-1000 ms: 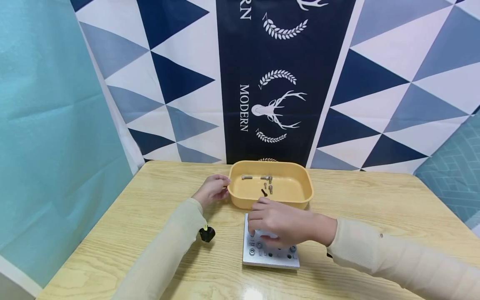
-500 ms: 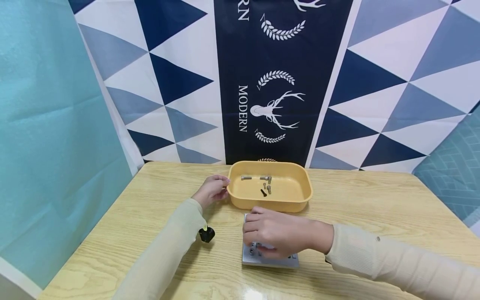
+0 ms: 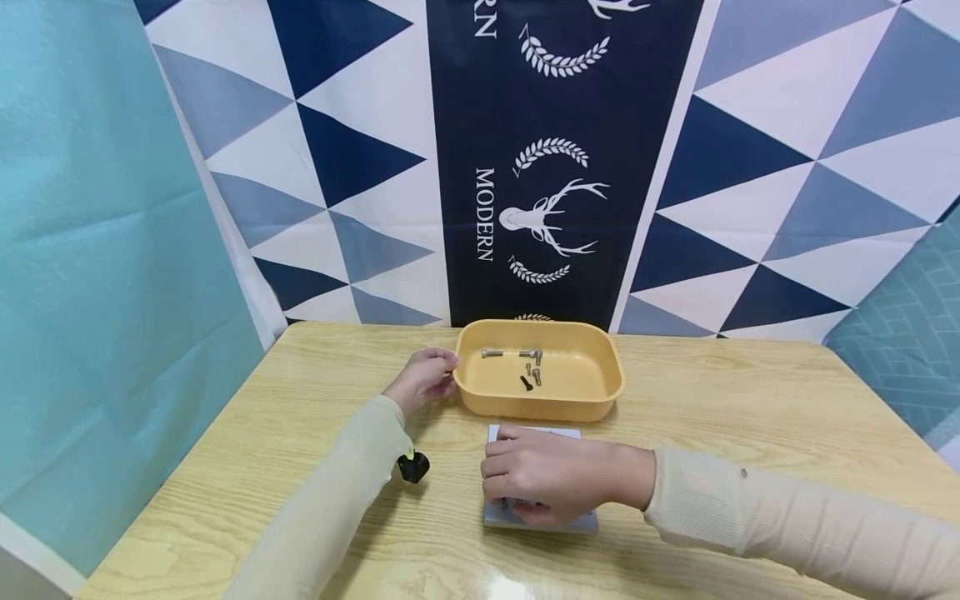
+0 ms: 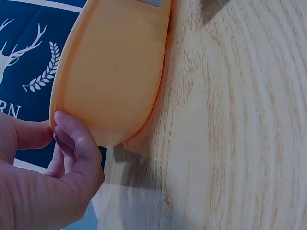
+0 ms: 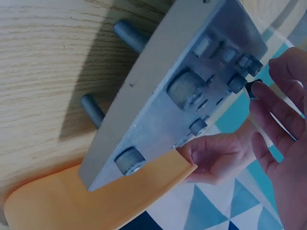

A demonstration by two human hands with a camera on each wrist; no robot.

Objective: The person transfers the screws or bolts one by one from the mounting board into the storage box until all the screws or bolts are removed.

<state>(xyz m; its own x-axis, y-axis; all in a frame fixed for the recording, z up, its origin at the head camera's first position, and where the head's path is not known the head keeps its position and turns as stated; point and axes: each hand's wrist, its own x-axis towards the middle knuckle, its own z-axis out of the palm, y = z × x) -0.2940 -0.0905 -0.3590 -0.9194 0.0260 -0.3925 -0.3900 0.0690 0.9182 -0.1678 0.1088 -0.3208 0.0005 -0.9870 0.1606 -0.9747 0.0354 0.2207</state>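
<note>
My left hand (image 3: 425, 379) pinches the left rim of a yellow plastic tray (image 3: 555, 410) between thumb and fingers, as the left wrist view also shows. Inside the tray lie several silver socket-head screws (image 3: 537, 377) and one black screw (image 3: 527, 383). In front of it, my right hand (image 3: 543, 475) hovers over a silver metal plate (image 3: 577, 524), hiding most of its top. In the right wrist view, several socket-head bolts (image 5: 186, 89) stand in the plate. The right thumb and fingers (image 5: 273, 108) are apart, close to a small bolt (image 5: 249, 64), with nothing visible between them.
Two threaded shanks (image 5: 93, 111) stick out below the plate, between it and the wooden table (image 3: 712, 417). A black wrist device (image 3: 413, 468) hangs under the left sleeve. A patterned cloth (image 3: 360, 208) hangs behind the table's far edge.
My right hand has moved toward me and slightly left over the plate, uncovering the plate's far edge. The left hand stays at the tray rim.
</note>
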